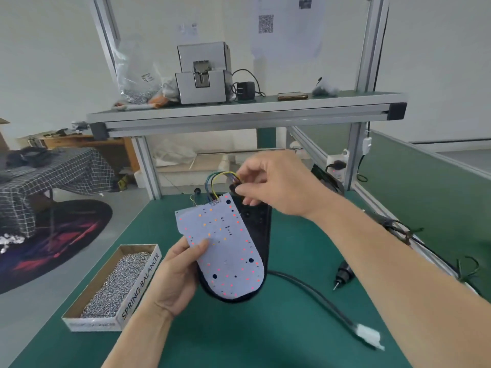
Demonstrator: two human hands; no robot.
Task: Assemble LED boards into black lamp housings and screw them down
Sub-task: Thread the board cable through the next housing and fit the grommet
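White LED board (225,248) pinched by left hand (175,277); right hand (273,184) pinches its wires (215,181).

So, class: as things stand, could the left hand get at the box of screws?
Probably yes: the box of screws lies open right beside the left hand, nothing between. But that hand grips the LED board, so it likely needs freeing first.

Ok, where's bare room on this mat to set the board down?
Widest bare patch: the near edge of the green mat, between the cardboard box of screws and the black cable. A smaller strip lies beyond that box, left of the black lamp housing. Crowded: the centre, and the right side by the black screwdriver.
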